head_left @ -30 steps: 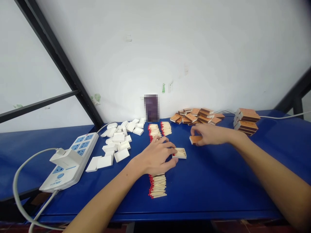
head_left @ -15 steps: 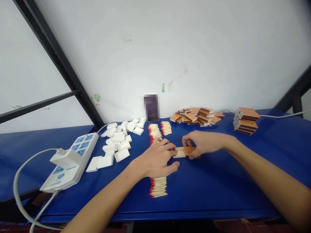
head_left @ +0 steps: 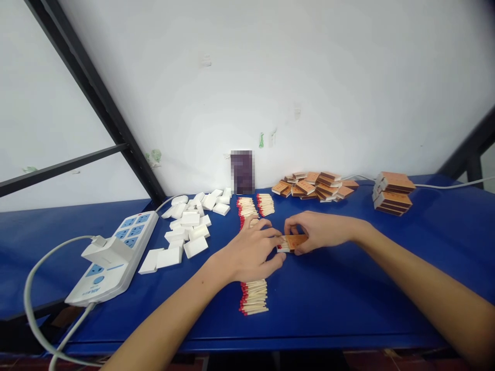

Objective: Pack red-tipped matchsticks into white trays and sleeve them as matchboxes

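An orange-brown matchbox (head_left: pixel 297 241) lies low over the blue table, its sleeve partly slid over a white tray (head_left: pixel 284 249) of red-tipped matches. My right hand (head_left: pixel 325 232) grips the sleeve from the right, thumb in front and fingers behind. At the tray's open left end, my left hand (head_left: pixel 255 252) has its thumb and fingertips against the tray. Beneath the left hand runs a long row of loose matches (head_left: pixel 255 296), partly hidden by it. A shorter bunch of matches (head_left: pixel 266 204) lies behind.
White empty trays (head_left: pixel 189 219) are heaped on the left beside a power strip (head_left: pixel 116 257) with cables. Matchboxes (head_left: pixel 315 185) lie piled at the back, and stacked matchboxes (head_left: pixel 393 191) stand farther right. A pixelated dark object (head_left: pixel 243 172) leans on the wall.
The sleeve has moved left over the tray with my right hand, covering more of the matches. My left thumb has come in to the tray's near corner.
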{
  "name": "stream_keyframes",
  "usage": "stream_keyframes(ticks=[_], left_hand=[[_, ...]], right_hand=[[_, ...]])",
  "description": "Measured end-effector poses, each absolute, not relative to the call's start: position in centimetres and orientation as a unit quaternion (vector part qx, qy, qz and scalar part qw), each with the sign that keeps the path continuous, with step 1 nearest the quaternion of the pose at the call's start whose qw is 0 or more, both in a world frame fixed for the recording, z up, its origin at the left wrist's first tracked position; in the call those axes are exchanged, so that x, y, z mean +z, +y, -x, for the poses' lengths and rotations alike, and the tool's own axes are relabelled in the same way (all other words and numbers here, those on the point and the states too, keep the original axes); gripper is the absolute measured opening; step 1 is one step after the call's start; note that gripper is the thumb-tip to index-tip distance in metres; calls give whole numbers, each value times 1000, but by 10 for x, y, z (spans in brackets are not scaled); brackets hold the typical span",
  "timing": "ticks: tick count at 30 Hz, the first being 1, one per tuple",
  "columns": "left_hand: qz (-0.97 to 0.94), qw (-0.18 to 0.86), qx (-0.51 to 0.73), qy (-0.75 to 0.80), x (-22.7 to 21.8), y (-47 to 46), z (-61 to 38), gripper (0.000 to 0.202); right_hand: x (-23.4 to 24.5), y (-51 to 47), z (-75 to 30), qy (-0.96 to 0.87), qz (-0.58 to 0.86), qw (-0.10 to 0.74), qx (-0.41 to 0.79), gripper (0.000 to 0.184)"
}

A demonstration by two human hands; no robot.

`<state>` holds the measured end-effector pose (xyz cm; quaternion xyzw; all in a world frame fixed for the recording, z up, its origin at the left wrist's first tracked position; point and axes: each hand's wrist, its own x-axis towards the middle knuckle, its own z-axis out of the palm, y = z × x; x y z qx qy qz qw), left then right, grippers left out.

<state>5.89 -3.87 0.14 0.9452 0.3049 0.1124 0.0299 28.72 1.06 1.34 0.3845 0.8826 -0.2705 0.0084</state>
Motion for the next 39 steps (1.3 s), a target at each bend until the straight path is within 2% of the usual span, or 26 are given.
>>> stream_keyframes(ticks=[7,20,25,29,31,33,34,36,39], left_hand=[[-940,-19,127,316,-4,-34,-56,31],[-939,-25,124,319,-5,-38,-61,32],[-933,-60,194,296,-4,-33,-61,32],[-911,-128,270,285,-7,-24,-55,28],[-899,-155,301,279,-9,-21,-53,26],[-896,-165,316,266,-10,-20,-53,25],[-897,-164,318,260,-11,-20,-55,24],[-902,-150,316,252,-13,-23,-59,25],[-911,-111,311,248,-15,-29,-66,25]], right_hand=[[14,13,-292,885,-384,13,-264,35],[5,10,-282,903,-363,-35,-226,31],[5,12,-282,903,-374,-45,-207,34],[12,12,-302,887,-406,-105,-192,40],[18,11,-328,859,-459,-158,-161,47],[24,8,-364,802,-554,-212,-71,54],[26,7,-384,774,-593,-221,-16,50],[29,5,-423,739,-644,-186,63,39],[28,2,-470,696,-693,-163,95,38]])
